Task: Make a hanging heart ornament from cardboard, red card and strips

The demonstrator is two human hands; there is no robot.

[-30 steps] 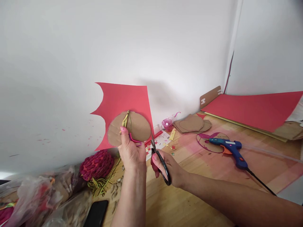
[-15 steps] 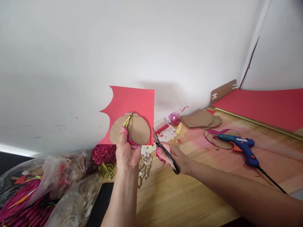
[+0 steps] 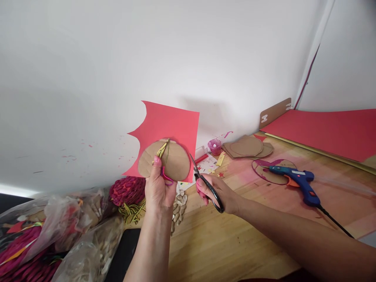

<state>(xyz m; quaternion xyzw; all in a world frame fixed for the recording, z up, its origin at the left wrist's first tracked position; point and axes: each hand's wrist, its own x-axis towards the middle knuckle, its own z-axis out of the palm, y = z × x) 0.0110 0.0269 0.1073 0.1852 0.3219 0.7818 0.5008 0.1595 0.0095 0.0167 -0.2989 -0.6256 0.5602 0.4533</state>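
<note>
My left hand (image 3: 160,186) is closed on a rounded cardboard piece (image 3: 178,162) lying against a sheet of red paper (image 3: 173,121). Scalloped cuts run down the paper's left edge. Under my left thumb are gold-green cords (image 3: 162,149), tied at the cardboard's top edge, and a loop of magenta cord (image 3: 168,181). Black-handled scissors (image 3: 209,186) are in my right hand (image 3: 219,192), its fingers in the handles. Their blades point up and left at the lower right edge of the paper, beside the cardboard. Whether the blades grip the paper is hard to see.
A blue glue gun (image 3: 302,180) rests on a magenta-stained cardboard piece (image 3: 273,176). More cardboard shapes (image 3: 246,145) and a pink cup (image 3: 214,146) stand by the wall. Peanut-like shells (image 3: 178,211) lie behind my left wrist. Plastic bags of scraps (image 3: 67,227) fill the left; red sheets (image 3: 329,131) lie right.
The red paper and cardboard have tilted clockwise and shifted slightly right in view. The scissors remain at the paper's right edge, a little higher.
</note>
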